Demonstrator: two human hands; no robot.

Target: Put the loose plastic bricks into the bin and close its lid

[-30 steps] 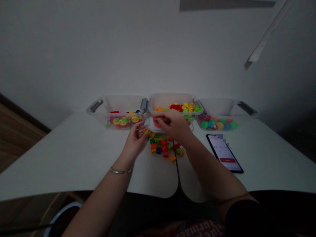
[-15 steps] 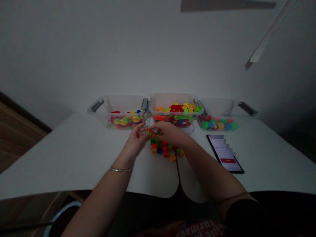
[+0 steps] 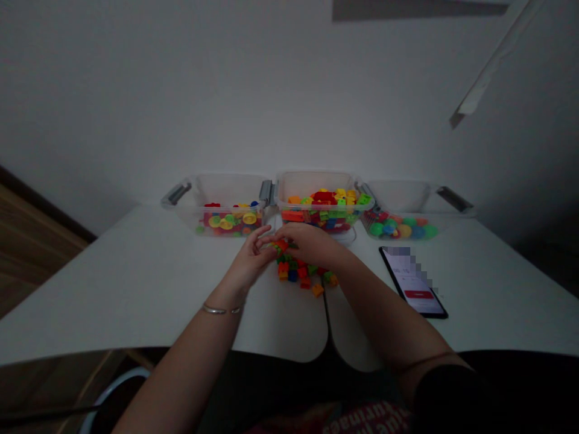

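Observation:
Close together over the table, my left hand [image 3: 251, 253] and my right hand [image 3: 308, 244] meet at a few small toy building blocks [image 3: 279, 246], orange-red and green. The fingers of both hands are closed on these blocks, and parts of the blocks are hidden behind the fingertips. Just below my right hand lies a loose pile of building blocks [image 3: 293, 274] in red, orange, green and blue. One orange block [image 3: 318, 290] sits at the pile's near edge.
Behind my hands stands a clear bin [image 3: 323, 207] full of blocks. A left bin [image 3: 192, 211] holds mixed colourful pieces, and a right bin [image 3: 446, 214] holds coloured balls. A phone [image 3: 414, 282] with a lit screen lies right of my forearm on the white table [image 3: 149, 289].
The blocks between my fingertips have turned, and more of an orange-red one now shows. My hands have otherwise stayed nearly in place.

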